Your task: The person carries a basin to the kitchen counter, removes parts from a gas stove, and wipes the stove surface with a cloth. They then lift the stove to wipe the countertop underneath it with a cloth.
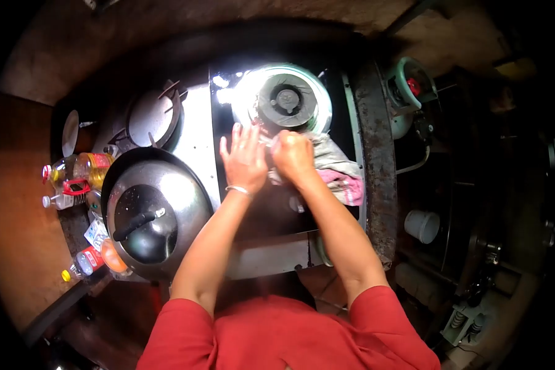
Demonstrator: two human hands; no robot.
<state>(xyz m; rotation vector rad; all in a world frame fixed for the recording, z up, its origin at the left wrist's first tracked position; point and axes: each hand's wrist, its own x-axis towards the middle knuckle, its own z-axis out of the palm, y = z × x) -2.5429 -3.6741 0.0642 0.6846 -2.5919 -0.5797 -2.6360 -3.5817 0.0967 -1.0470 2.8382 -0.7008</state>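
My left hand [245, 154] lies with its fingers spread and stretched out on the dark stove top [259, 213], close to the front rim of the round burner [288, 100]. A shiny metal ring [322, 111] surrounds that burner. Beside it my right hand [293, 156] is closed in a fist on a grey and pink cloth [339, 169], which trails off to the right. How the cloth lies beneath the fist is hidden.
A wok with a metal lid [191, 203] stands left of my left forearm. Behind it sits another burner [151, 116]. Oil bottles [95, 166] and a red-labelled bottle [87, 262] line the left edge. At right are a gas cylinder [401, 123] and a white bucket [422, 226].
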